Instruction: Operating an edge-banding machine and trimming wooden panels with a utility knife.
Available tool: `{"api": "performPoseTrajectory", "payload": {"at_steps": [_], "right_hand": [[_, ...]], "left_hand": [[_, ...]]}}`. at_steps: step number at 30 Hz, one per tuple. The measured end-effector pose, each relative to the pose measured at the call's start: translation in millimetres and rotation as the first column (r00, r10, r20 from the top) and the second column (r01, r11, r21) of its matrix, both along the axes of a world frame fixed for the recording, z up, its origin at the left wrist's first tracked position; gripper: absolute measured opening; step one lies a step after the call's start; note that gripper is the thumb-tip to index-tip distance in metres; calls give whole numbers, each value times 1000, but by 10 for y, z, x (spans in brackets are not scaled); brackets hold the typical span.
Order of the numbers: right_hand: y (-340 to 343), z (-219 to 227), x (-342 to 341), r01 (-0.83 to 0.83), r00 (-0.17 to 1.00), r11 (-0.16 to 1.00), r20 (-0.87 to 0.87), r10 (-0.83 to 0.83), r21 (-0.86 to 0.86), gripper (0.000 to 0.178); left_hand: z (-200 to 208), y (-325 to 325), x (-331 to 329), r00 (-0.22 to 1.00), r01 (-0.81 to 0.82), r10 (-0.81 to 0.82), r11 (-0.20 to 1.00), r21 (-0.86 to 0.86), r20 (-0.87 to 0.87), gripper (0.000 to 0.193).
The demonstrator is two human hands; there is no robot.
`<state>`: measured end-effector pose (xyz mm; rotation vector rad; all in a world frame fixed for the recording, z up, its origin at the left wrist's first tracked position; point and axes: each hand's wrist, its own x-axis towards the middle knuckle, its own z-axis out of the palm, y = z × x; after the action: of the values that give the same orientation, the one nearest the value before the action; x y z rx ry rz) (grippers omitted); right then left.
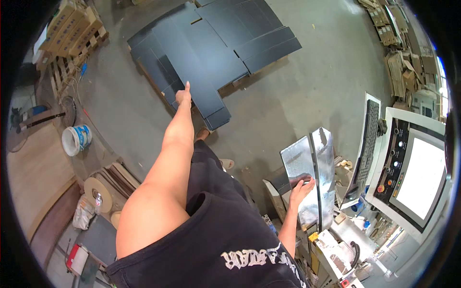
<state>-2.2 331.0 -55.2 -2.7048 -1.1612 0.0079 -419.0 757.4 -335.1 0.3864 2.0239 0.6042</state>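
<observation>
My left hand (pixel 183 95) reaches forward with its thumb pointing up, its fingers closed at the left edge of a long dark grey panel (pixel 204 77). That panel overlaps several other dark flat panels (pixel 235 21) lying low over the floor, so where it ends at the far side is hard to see. At the right, my right hand (pixel 302 190) rests with its fingers on a shiny metal plate (pixel 298 156) of a machine, and no held thing shows in it. A dark patch under those fingertips looks like a reflection.
A second metal strip (pixel 324 173) stands beside the plate. Further right are a keyboard (pixel 369 134) and a control panel with a bright screen (pixel 420 177). A white bucket (pixel 77 139) stands at left. Cartons on a pallet (pixel 72 29) and stacked boards (pixel 396 67) fill the far corners.
</observation>
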Motion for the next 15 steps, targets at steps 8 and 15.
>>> {"api": "performPoseTrajectory", "payload": {"at_steps": [8,15], "right_hand": [[150,62,-54,116,992,993,-52,-117,-24,57],[50,-122,64,162,987,983,-31,-160,84,56]], "left_hand": [[-61,-118,-122,975,-109,130,987,121,-179,62],[706,-173,-535,896,-125,194,973,193,-399,67]]}}
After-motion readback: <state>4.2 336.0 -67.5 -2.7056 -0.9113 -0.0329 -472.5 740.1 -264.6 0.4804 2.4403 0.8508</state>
